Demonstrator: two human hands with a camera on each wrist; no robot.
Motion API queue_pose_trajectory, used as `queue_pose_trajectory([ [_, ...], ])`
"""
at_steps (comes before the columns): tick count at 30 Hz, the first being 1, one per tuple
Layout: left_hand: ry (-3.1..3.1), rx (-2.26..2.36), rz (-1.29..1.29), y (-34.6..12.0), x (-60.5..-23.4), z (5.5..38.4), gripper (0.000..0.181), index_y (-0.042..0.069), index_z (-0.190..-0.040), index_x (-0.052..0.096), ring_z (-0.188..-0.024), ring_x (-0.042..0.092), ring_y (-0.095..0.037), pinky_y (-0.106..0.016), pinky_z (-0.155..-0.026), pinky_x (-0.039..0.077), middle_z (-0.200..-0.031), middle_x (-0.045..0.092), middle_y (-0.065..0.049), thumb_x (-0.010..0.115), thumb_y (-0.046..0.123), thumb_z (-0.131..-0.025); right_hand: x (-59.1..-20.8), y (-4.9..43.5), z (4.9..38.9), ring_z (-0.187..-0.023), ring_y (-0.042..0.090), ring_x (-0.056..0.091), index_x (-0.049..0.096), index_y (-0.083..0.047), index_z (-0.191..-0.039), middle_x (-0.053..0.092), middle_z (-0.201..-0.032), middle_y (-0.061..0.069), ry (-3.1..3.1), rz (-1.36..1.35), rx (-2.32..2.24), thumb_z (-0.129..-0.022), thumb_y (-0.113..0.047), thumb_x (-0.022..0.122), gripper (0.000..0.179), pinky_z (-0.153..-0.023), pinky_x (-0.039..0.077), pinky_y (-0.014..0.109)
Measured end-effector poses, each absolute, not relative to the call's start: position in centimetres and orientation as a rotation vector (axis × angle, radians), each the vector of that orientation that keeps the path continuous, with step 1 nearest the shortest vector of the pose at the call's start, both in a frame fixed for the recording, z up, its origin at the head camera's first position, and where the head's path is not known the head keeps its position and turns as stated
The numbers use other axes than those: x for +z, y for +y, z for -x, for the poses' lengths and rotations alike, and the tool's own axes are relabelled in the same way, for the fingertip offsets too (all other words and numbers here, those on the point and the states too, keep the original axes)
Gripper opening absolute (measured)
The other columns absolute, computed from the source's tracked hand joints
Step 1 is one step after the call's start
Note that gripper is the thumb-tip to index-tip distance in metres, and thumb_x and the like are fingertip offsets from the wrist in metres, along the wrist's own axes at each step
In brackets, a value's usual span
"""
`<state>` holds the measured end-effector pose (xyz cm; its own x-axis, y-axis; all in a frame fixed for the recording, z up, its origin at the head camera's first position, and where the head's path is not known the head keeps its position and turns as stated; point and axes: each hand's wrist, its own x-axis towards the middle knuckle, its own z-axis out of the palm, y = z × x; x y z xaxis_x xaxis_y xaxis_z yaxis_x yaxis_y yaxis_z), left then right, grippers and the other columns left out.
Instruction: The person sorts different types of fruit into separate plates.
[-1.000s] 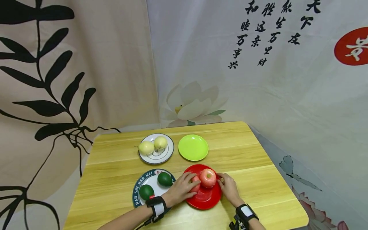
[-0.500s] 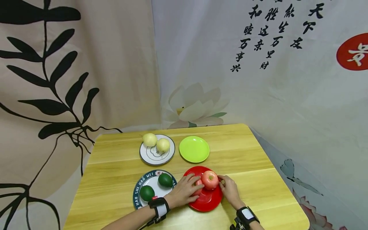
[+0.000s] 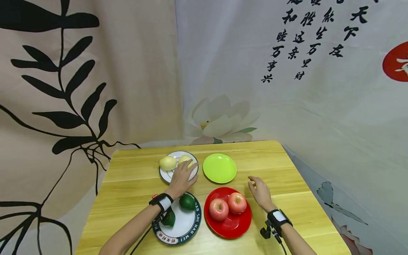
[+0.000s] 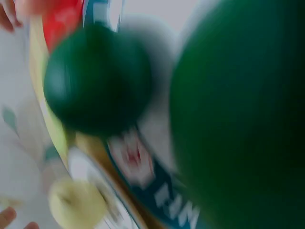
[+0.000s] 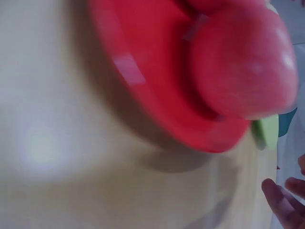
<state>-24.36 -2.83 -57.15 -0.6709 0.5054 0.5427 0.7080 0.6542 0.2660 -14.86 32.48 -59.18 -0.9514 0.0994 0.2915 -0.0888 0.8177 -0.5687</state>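
Head view: both apples (image 3: 219, 209) are already parked on the red plate (image 3: 227, 229), and the left hand (image 3: 181, 181) is over a pale fruit (image 3: 183, 159) behind-left of that plate (contact unclear), so I'd call the apples settled and the pale fruit unfinished; the right hand (image 3: 261, 195) hangs loose and empty right of the red plate. Left wrist's blurry, but fingertips look apart from any fruit. Right wrist shows bare wood along the red plate's rim, plenty of room.

Pear-like fruits (image 3: 167, 163) were pale yellow; their plate (image 3: 164, 175), white, dark-rimmed; apples (image 3: 219, 209), pinkish red; apples' plate (image 3: 234, 228), plain red; tabletop (image 3: 287, 187), yellow, wood-grained.
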Motion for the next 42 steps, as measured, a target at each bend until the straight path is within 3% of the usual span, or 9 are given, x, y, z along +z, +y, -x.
queue_pose_trajectory([
  [4,-2.526,-0.616,0.8,-3.2,-57.3,27.3,0.052,0.011,-0.135,0.06,-0.119,0.05,-0.043,-0.057,-0.084,0.049,-0.136,0.051,-0.024,0.075,0.025,-0.088,-58.5,33.0,18.2,-0.092,0.039,0.067,0.062,0.006,-0.125,0.063,-0.119,0.027,-2.725,-0.013,0.918,-0.094,-0.005,0.065,0.033,-0.072,0.055,0.051],
  [10,-2.743,-0.52,0.662,-1.7,-58.4,28.1,0.053,0.009,-0.134,0.059,-0.114,0.049,-0.047,-0.055,-0.077,0.052,-0.135,0.048,-0.026,0.076,0.027,-0.087,-59.7,33.2,21.3,-0.075,0.034,0.071,0.06,0.011,-0.124,0.062,-0.116,0.032,-2.753,0.091,1.113,-0.093,-0.005,0.066,0.036,-0.06,0.057,0.038],
  [15,-2.797,-0.476,0.613,-1.0,-60.3,27.2,0.054,0.006,-0.131,0.06,-0.104,0.053,-0.047,-0.05,-0.068,0.054,-0.126,0.051,-0.028,0.079,0.019,-0.083,-62.2,32.9,21.8,-0.065,0.026,0.07,0.061,0.012,-0.122,0.066,-0.106,0.028,-2.836,0.108,1.064,-0.091,-0.004,0.066,0.035,-0.064,0.056,0.04],
  [20,-2.794,-0.44,0.588,-0.9,-62.3,26.0,0.056,0.004,-0.126,0.061,-0.101,0.053,-0.044,-0.046,-0.064,0.055,-0.122,0.051,-0.026,0.084,0.017,-0.078,-64.1,32.9,21.1,-0.073,0.025,0.069,0.065,0.012,-0.115,0.069,-0.097,0.022,-2.905,0.065,0.965,-0.087,-0.001,0.069,0.031,-0.072,0.055,0.045],
  [27,-2.721,-0.404,0.668,-1.0,-62.7,26.8,0.057,0.004,-0.124,0.061,-0.105,0.053,-0.044,-0.046,-0.074,0.055,-0.124,0.05,-0.027,0.086,0.016,-0.075,-63.8,32.8,21.7,-0.07,0.025,0.07,0.067,0.013,-0.111,0.068,-0.094,0.024,-2.855,0.055,1.177,-0.083,0.008,0.071,0.028,-0.057,0.057,0.031],
  [34,-2.639,-0.51,0.795,0.9,-60.2,28.9,0.054,0.002,-0.128,0.06,-0.115,0.05,-0.046,-0.05,-0.076,0.055,-0.131,0.048,-0.03,0.082,0.014,-0.08,-62.5,32.5,24.8,-0.077,0.028,0.071,0.068,0.013,-0.11,0.069,-0.094,0.023,-2.845,0.011,1.154,-0.083,0.01,0.07,0.027,-0.06,0.058,0.031],
  [38,-2.638,-0.536,0.901,3.5,-58.4,29.5,0.055,0.003,-0.133,0.057,-0.12,0.049,-0.046,-0.05,-0.084,0.054,-0.136,0.046,-0.029,0.078,0.016,-0.084,-61.9,31.9,26.1,-0.079,0.032,0.071,0.067,0.015,-0.11,0.068,-0.095,0.027,-2.83,0.001,1.183,-0.083,0.012,0.069,0.027,-0.059,0.058,0.031],
  [42,-2.659,-0.534,0.984,7.1,-57.5,29.2,0.055,0.005,-0.134,0.056,-0.119,0.051,-0.042,-0.046,-0.084,0.055,-0.137,0.046,-0.026,0.077,0.019,-0.086,-61.6,31.8,26.4,-0.081,0.034,0.07,0.066,0.016,-0.111,0.067,-0.095,0.028,-2.837,-0.004,1.205,-0.084,0.012,0.068,0.027,-0.059,0.058,0.031],
])
